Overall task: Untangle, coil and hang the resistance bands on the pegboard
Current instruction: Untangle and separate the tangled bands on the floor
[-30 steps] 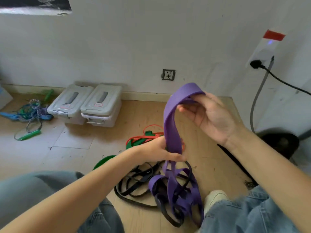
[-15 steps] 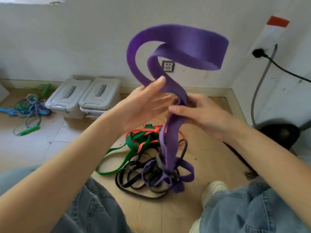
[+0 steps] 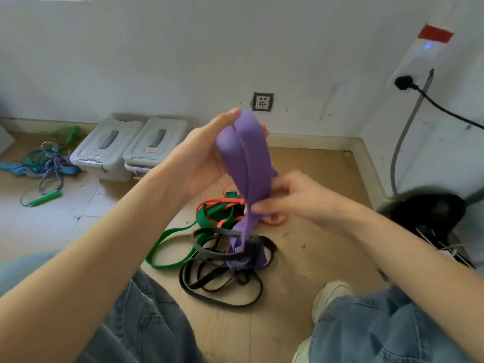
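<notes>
A wide purple band (image 3: 247, 158) is folded double and held up over the floor. My left hand (image 3: 201, 158) grips its upper fold, thumb in front and fingers behind. My right hand (image 3: 285, 197) pinches both strands lower down. The band's tail drops into a tangle on the floor: a green band (image 3: 167, 237), a thin red band (image 3: 217, 203) and black bands (image 3: 217, 286), with more purple loops knotted among them. No pegboard is in view.
Two grey lidded bins (image 3: 131, 148) stand against the wall. A pile of ropes with a green handle (image 3: 44, 163) lies at the far left. My knees in jeans and a white shoe (image 3: 330, 294) frame the tangle. A black object (image 3: 432, 213) and cable sit at right.
The big purple loop that arched overhead has been folded down into a flat doubled length. My left hand now grips its top, and my right hand has slid lower on the strands.
</notes>
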Demonstrator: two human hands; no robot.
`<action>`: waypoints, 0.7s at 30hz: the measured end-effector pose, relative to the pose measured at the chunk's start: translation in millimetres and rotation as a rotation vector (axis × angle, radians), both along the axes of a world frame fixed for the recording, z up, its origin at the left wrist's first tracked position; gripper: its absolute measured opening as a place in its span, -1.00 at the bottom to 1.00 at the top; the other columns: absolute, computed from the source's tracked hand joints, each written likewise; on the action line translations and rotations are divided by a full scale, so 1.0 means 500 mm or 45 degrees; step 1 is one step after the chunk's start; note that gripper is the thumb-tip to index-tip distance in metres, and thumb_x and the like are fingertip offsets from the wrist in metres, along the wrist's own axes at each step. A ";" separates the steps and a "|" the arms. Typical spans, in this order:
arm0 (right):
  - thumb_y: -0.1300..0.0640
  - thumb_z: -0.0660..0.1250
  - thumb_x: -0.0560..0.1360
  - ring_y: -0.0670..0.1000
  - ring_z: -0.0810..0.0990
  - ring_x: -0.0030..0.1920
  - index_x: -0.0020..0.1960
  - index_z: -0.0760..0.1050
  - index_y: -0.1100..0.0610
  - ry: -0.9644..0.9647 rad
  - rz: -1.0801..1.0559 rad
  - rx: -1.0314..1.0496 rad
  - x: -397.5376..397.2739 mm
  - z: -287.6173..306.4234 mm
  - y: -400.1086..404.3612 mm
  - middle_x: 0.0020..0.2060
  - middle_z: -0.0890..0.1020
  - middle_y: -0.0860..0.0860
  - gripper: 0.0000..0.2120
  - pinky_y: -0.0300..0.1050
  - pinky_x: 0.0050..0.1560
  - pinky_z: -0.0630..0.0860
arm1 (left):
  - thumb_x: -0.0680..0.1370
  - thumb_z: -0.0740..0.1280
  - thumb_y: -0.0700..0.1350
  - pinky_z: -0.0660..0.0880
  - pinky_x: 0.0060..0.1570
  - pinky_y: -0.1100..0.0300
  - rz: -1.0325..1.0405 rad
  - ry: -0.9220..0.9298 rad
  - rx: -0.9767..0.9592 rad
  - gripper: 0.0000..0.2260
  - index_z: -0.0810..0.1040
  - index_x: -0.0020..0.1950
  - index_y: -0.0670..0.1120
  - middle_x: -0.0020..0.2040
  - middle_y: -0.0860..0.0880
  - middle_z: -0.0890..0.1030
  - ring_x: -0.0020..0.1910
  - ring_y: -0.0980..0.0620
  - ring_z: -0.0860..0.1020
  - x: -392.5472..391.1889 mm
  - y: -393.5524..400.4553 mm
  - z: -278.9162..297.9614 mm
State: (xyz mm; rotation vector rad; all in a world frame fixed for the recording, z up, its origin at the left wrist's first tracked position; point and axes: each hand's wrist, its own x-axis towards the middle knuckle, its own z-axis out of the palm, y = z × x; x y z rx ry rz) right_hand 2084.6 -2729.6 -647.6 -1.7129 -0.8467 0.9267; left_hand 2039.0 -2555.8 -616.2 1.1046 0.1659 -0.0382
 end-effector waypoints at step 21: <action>0.24 0.41 0.42 -0.02 0.63 -0.35 -0.10 0.57 0.17 0.030 -0.328 -0.013 -0.009 0.025 0.024 -0.33 0.66 0.06 -0.93 -0.28 -0.41 0.52 | 0.55 0.27 -0.06 0.56 -0.09 0.30 -0.012 0.025 0.682 -0.83 0.58 -0.03 -0.14 -0.11 -0.06 0.67 -0.14 0.10 0.61 -0.027 -0.029 0.005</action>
